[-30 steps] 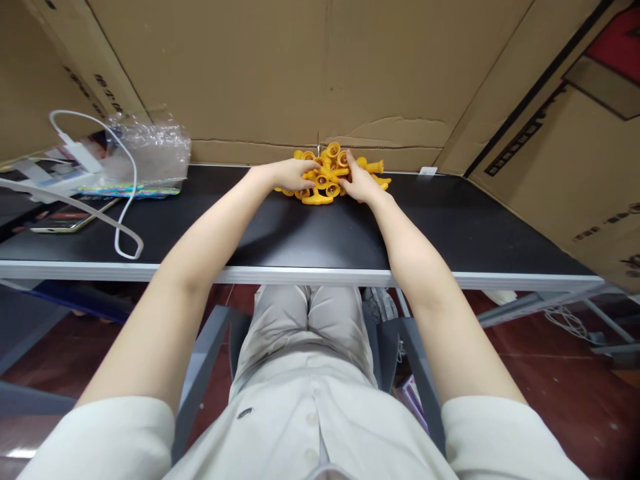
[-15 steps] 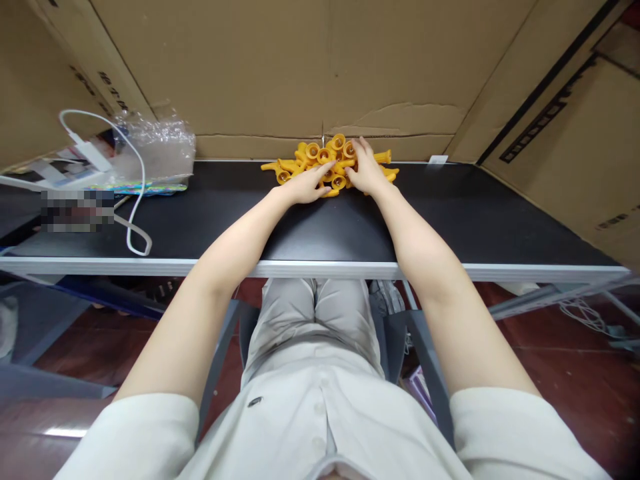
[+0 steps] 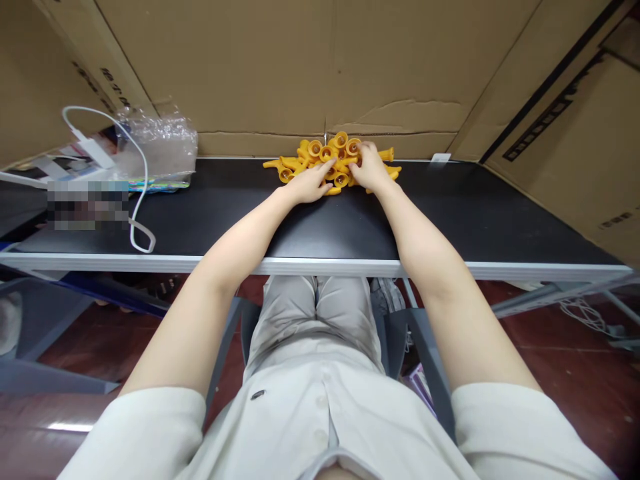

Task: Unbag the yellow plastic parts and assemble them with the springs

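Observation:
A pile of yellow horn-shaped plastic pieces (image 3: 315,149) with flared, cup-like ends lies on the black tabletop, against the cardboard at the back. My left hand (image 3: 310,184) rests on the front left of the pile, fingers stretched out and thumb apart. On the right side, my right hand (image 3: 373,170) lies over the pile with its thumb and bent fingers apart, touching the pieces near one flared cup (image 3: 353,146). Neither hand lifts a piece. Both palms hide some of the pieces beneath them.
Cardboard panels (image 3: 260,67) wall in the black table (image 3: 500,213) at the back and sides. To the left lie clear plastic wrapping (image 3: 165,147), a white cable (image 3: 147,173) and a blurred-out patch. A small white tag (image 3: 441,158) sits at the back edge, right.
My right hand's fingers have bent a little more over the pieces. My left hand stays on the pile almost unmoved. The whole view has shifted slightly.

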The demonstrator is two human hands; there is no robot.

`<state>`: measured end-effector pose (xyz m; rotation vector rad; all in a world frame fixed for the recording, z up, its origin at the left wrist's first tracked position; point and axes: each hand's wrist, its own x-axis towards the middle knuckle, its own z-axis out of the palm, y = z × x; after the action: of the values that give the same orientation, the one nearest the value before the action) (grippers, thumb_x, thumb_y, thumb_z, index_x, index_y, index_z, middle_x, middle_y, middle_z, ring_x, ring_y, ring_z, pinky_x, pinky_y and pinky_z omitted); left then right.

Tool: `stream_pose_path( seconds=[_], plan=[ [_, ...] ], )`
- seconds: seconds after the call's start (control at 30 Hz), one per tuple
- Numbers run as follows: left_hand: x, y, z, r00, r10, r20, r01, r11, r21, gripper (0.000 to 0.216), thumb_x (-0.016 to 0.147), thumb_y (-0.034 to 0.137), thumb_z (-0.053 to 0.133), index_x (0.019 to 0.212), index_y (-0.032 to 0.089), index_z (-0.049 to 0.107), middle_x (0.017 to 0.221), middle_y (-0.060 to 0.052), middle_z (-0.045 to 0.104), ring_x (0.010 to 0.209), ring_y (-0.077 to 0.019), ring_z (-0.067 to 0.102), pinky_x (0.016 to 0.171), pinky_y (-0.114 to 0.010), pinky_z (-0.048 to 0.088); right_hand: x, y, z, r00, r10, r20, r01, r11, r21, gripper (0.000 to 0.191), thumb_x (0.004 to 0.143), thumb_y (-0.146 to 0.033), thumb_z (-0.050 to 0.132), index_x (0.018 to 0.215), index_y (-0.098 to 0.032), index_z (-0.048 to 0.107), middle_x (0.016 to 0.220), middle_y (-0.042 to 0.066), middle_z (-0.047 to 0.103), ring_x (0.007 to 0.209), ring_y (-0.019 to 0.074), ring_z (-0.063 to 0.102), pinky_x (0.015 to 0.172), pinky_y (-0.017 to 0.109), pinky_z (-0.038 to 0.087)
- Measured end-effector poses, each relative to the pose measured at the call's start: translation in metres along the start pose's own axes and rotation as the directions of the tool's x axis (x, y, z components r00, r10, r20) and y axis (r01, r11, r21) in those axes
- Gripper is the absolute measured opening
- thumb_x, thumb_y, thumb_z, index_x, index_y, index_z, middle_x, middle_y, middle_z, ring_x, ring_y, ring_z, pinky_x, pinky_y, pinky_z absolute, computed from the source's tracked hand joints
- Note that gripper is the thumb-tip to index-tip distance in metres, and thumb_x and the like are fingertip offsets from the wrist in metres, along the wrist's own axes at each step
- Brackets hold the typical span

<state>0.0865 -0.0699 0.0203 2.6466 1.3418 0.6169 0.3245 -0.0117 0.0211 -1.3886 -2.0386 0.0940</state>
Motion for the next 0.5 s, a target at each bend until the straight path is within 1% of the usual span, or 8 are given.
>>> stream_pose_path(
  seconds=[0.1,0.17,0.23,0.33,0.43,0.5],
  plan=[
    [-0.002,0.003,-0.002,1.0,-0.015,0.012,0.015,1.0,-0.003,0.084,0.108,0.028,0.063,0.184,0.013,0.031,0.179,-0.025,0.05,0.16,-0.0391,0.058,0.137,-0.05,0.041,0.005,0.002,0.003,0.999,0.007,-0.032,-0.005,0.999,0.042,0.065,0.097,-0.027,0.073,0.16,-0.015,0.064,0.177,0.021,0.05,0.171,0.0395,0.042,0.147,0.057,0.028],
    [-0.003,0.005,-0.004,1.0,-0.016,0.018,0.017,1.0,-0.006,0.084,0.108,0.029,0.063,0.184,0.013,0.031,0.178,-0.025,0.051,0.16,-0.0391,0.058,0.137,-0.05,0.041,0.01,0.005,0.006,0.998,0.013,-0.067,-0.007,0.996,0.091,0.058,0.096,-0.026,0.074,0.153,-0.015,0.07,0.173,0.02,0.056,0.169,0.0385,0.046,0.145,0.056,0.032],
    [-0.005,0.007,-0.005,1.0,-0.014,0.023,0.014,1.0,-0.005,0.085,0.108,0.03,0.063,0.184,0.012,0.03,0.178,-0.025,0.051,0.16,-0.0388,0.058,0.136,-0.049,0.042,0.016,0.01,0.008,0.993,0.029,-0.113,-0.01,0.987,0.163,0.049,0.097,-0.028,0.075,0.144,-0.017,0.076,0.167,0.019,0.063,0.164,0.0383,0.052,0.142,0.058,0.038],
    [-0.006,0.011,-0.008,0.999,-0.021,0.031,0.021,1.0,0.004,0.084,0.108,0.028,0.061,0.184,0.012,0.03,0.179,-0.024,0.05,0.161,-0.0379,0.057,0.137,-0.048,0.042,0.023,0.015,0.011,0.979,0.075,-0.19,-0.014,0.953,0.302,0.041,0.099,-0.04,0.076,0.133,-0.018,0.079,0.158,0.018,0.07,0.155,0.0388,0.063,0.135,0.061,0.047],
    [-0.008,0.016,-0.011,0.998,-0.038,0.044,0.037,0.999,0.017,0.083,0.108,0.024,0.058,0.185,0.011,0.029,0.18,-0.023,0.048,0.162,-0.0374,0.055,0.138,-0.049,0.04,0.025,0.015,0.011,0.964,0.17,-0.203,-0.051,0.871,0.488,0.049,0.099,-0.058,0.076,0.129,-0.02,0.077,0.148,0.018,0.075,0.137,0.0388,0.075,0.124,0.063,0.057],
    [-0.008,0.017,-0.011,0.998,-0.044,0.052,0.043,0.999,0.026,0.083,0.108,0.022,0.057,0.185,0.01,0.029,0.181,-0.024,0.048,0.163,-0.0376,0.055,0.138,-0.049,0.04,0.024,0.013,0.01,0.954,0.234,-0.188,-0.072,0.786,0.615,0.054,0.097,-0.066,0.077,0.126,-0.021,0.073,0.145,0.017,0.076,0.13,0.0372,0.078,0.121,0.064,0.058]
  ],
)
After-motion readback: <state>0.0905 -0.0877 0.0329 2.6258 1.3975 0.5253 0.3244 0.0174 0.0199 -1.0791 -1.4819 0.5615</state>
